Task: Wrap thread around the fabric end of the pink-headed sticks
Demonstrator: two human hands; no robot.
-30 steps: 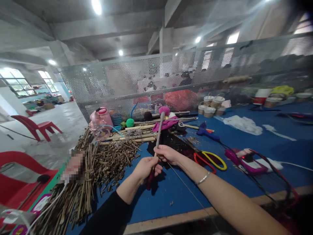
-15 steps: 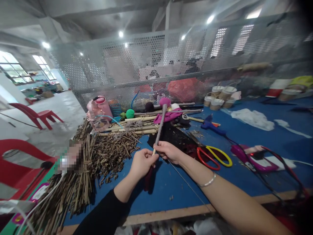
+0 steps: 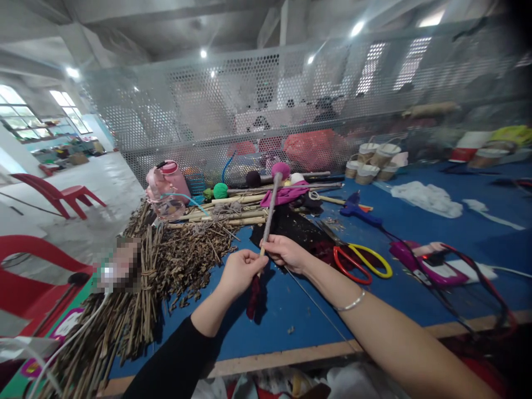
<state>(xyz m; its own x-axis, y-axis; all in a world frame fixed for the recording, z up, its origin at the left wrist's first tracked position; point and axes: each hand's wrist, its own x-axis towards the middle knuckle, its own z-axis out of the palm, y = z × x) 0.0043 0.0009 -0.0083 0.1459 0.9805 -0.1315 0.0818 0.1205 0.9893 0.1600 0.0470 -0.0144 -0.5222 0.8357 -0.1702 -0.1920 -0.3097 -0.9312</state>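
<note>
A long thin stick (image 3: 269, 213) points up and away from me over the blue table (image 3: 291, 316). Both my hands grip its lower part. My right hand (image 3: 285, 252) pinches the stick just above my left hand (image 3: 241, 271), whose fingers are closed round it. A dark red strip (image 3: 252, 296) hangs from the stick below my left hand. A thin wire (image 3: 316, 310) runs under my right forearm toward the table's front edge.
Bundles of dry twigs (image 3: 137, 293) lie at the left. Red-and-yellow scissors (image 3: 361, 263), a blue glue gun (image 3: 359, 213), a pink bottle (image 3: 166, 188), coloured balls and small baskets (image 3: 372, 163) lie further back. A perforated metal screen (image 3: 291, 111) closes the far side. Red plastic chairs (image 3: 58, 197) stand at left.
My view has tilted down a little. Both hands stay on the stick, with my left hand shifted slightly along it; the dark red strip hangs lower below that hand.
</note>
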